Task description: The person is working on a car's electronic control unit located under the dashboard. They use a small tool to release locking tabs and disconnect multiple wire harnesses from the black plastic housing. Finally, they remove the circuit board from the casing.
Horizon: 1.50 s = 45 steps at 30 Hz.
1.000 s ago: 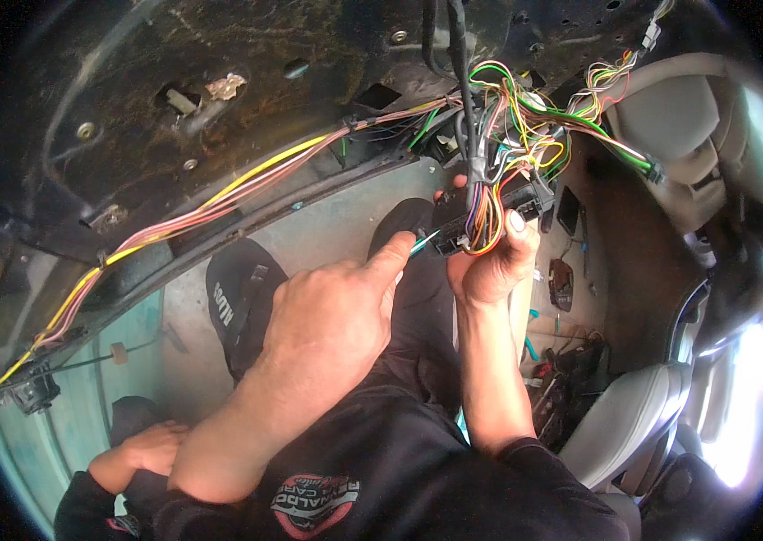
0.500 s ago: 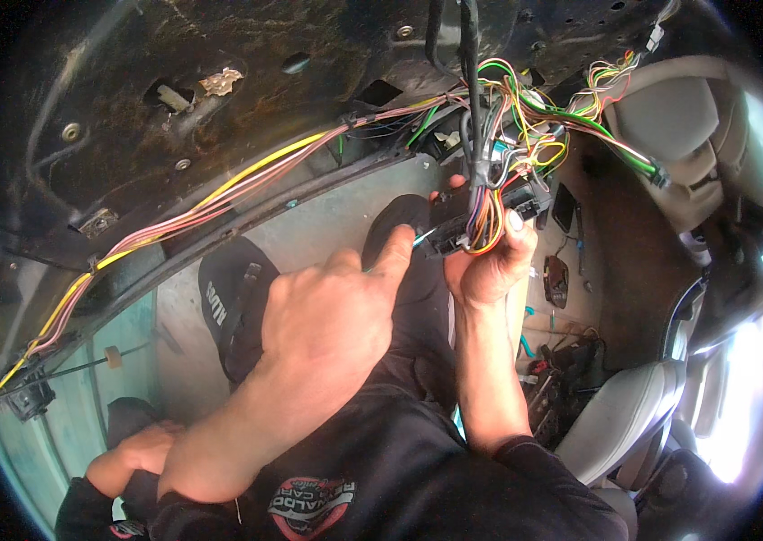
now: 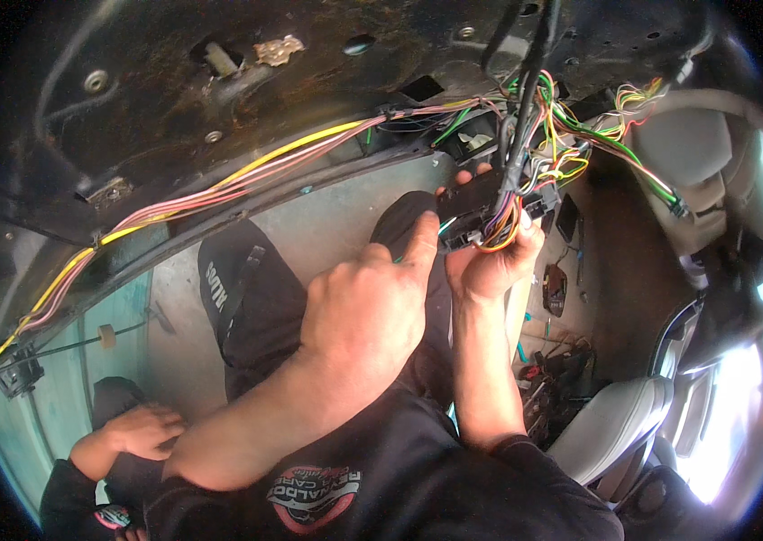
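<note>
My right hand (image 3: 493, 269), palm up, supports a black plastic connector box (image 3: 467, 198) from below. Its thumb presses on the near right side, and fingertips show past the far edge. A bundle of coloured wires (image 3: 504, 216) runs into the box. My left hand (image 3: 365, 302), back up with its index finger stretched forward, grips a slim teal tool (image 3: 446, 224). Most of that tool is hidden by the fingers, so its kind is unclear. The visible end lies against or just over the box's left part; contact cannot be made out.
A wiring harness (image 3: 246, 176) with yellow and pink wires crosses the dark metal panel (image 3: 165, 99) ahead. Loose wires (image 3: 616, 144) hang at the upper right. Grey car seats (image 3: 611, 424) stand at right, with parts (image 3: 557, 288) on the floor. Another person's hand (image 3: 142, 431) rests at lower left.
The view has shifted slightly, with the panel and harness lower and further right. My left hand and the teal tool have moved right, further over the box. My right hand keeps its hold.
</note>
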Tool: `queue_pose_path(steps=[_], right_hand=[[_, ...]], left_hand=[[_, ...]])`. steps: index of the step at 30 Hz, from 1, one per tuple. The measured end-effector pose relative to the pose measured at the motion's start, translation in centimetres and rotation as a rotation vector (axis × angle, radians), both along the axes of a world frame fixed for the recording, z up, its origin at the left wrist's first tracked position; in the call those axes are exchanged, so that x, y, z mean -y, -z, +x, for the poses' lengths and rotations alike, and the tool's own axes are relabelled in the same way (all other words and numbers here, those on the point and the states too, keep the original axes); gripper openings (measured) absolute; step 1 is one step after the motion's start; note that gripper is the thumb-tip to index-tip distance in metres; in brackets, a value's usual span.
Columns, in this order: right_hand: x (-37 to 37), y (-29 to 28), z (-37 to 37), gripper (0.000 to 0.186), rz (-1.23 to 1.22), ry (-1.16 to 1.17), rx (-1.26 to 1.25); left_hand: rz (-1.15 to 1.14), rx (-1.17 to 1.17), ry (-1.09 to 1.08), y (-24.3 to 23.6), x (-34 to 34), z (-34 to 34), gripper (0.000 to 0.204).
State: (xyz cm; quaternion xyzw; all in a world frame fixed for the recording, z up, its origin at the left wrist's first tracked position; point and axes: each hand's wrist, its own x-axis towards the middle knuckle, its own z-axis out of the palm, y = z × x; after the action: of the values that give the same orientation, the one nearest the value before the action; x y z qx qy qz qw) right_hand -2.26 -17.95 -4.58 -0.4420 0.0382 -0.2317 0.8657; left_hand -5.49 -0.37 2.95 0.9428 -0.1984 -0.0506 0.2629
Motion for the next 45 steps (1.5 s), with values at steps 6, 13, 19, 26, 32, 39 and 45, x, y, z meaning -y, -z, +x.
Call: queue_pose_path(steps=[6,13,19,26,32,39,45], right_hand=[[-0.5,0.3,0.2,0.071,0.059,-0.059,-0.007],[-0.8,1.2,0.5,0.081,0.218,-0.042,-0.001],[-3.6,-0.1,0.6,0.073,0.331,-0.055,-0.067],[-6.8,-0.5,-0.4,0.085,0.728,-0.296,0.061],[-6.7,0.5,0.5,0.088,0.443,-0.254,0.023],[-5.4,1.3,0.9,0.079,0.397,-0.283,0.125],[-4.4,1.3,1.0,0.083,0.189,-0.290,0.077]], left_hand=[[-0.036,-0.060,-0.049,0.1,0.3,-0.1,0.055],[-0.061,-0.087,-0.083,-0.4,0.7,0.0,0.056],[0.053,-0.138,-0.095,-2.5,-0.2,0.2,0.055],[0.171,0.131,-0.211,-3.8,-3.9,3.1,0.043],[0.175,0.187,-0.021,-4.4,-4.6,0.0,0.047],[0.216,0.182,-0.009,-4.0,-2.7,0.5,0.049],[0.249,0.129,0.037,-5.1,-2.4,0.5,0.048]])
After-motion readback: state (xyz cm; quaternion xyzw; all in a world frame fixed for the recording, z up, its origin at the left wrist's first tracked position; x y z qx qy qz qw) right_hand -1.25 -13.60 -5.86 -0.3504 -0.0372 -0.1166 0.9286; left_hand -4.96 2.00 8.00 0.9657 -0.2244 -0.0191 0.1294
